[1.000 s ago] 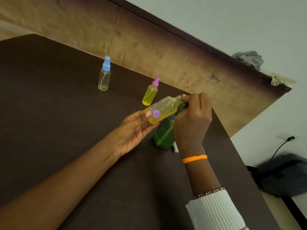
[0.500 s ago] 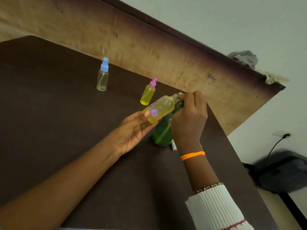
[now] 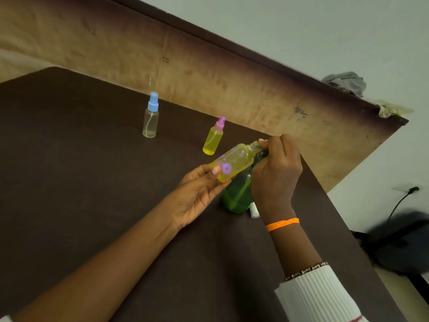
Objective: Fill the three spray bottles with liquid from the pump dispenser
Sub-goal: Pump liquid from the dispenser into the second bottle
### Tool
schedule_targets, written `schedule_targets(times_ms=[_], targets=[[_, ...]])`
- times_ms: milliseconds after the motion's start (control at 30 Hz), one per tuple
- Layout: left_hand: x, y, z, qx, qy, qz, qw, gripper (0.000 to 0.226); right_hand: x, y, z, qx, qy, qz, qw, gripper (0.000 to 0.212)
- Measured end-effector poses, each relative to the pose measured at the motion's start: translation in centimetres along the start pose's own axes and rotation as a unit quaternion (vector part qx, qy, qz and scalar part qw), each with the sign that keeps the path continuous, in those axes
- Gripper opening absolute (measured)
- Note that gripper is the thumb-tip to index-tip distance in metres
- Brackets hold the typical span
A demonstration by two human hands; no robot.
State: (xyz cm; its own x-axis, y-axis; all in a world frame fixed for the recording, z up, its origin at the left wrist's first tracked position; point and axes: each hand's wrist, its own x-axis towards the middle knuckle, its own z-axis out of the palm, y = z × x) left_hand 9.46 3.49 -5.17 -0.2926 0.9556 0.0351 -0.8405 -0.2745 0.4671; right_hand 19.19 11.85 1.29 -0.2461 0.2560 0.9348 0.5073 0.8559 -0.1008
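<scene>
We are working over a dark brown table (image 3: 69, 205), with a worn tan board (image 3: 209, 66) running along its far edge. Off to the right, below the table's edge, a dark bag (image 3: 399, 242) is sitting blurred on the floor.

Our left hand (image 3: 197, 196) is lying palm up with the fingers only loosely bent, cradling the base of a flowered spray bottle (image 3: 233, 165); the thumb tip is pressing against the bottle's lower side, beside a purple flower print. That bottle is tilting, base toward us and neck away to the right, and it is looking nearly full of yellow liquid, with no cap on its neck.

Our right hand (image 3: 276, 173) is curling over the top of the green pump dispenser (image 3: 239, 194), which is standing on the table directly beneath the tilted bottle. The fingers are bunching right at the bottle's open neck, and they are hiding the pump head, so we cannot tell exactly what they are gripping. An orange band (image 3: 282, 223) is circling that wrist.

A small white object (image 3: 254, 210) is lying on the table, just beside the dispenser's base.

Farther back, a pink-capped bottle (image 3: 213, 139) filled with yellow liquid is standing upright, and well to its left a blue-capped bottle (image 3: 151, 119) is standing nearly empty.
</scene>
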Motion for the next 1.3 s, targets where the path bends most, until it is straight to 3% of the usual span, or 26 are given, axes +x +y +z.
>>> schedule_targets(times_ms=[100,267,433,567,700,867,1067,1200,1300], targets=[[0.0,0.0,0.0,0.006,-0.001,0.001,1.0,0.104,0.6,0.1,-0.4,0.001,-0.021,-0.007,1.0,0.024],[0.0,0.0,0.3,0.014,-0.004,-0.002,1.0,0.111,1.8,0.2,-1.2,0.019,-0.053,-0.006,0.998,0.029],[-0.2,0.0,0.1,-0.004,-0.005,-0.006,1.0,0.093,-0.7,-0.5,0.2,-0.01,0.026,0.01,1.0,0.025],[-0.5,-0.1,0.6,-0.007,0.022,-0.005,1.0,0.068,-0.1,-0.3,0.1,-0.017,0.015,0.001,1.0,0.025],[-0.7,-0.1,1.1,-0.011,0.023,-0.005,1.0,0.072,1.2,0.0,-0.9,0.003,-0.021,-0.003,1.0,0.026],[-0.3,-0.2,0.4,0.001,0.023,-0.013,1.0,0.065,-0.4,-0.4,0.4,-0.008,0.03,0.017,0.999,0.024],[-0.4,-0.1,0.4,-0.007,0.019,-0.013,1.0,0.097,0.5,0.2,-0.1,-0.009,0.002,-0.007,1.0,0.024],[-0.5,-0.2,1.0,-0.012,0.025,-0.013,1.0,0.071,1.4,0.2,-0.6,0.025,-0.014,0.002,1.0,0.026],[-0.2,-0.2,0.6,-0.008,0.011,-0.007,1.0,0.069,0.3,-0.2,-0.1,0.026,0.019,0.01,0.999,0.025]])
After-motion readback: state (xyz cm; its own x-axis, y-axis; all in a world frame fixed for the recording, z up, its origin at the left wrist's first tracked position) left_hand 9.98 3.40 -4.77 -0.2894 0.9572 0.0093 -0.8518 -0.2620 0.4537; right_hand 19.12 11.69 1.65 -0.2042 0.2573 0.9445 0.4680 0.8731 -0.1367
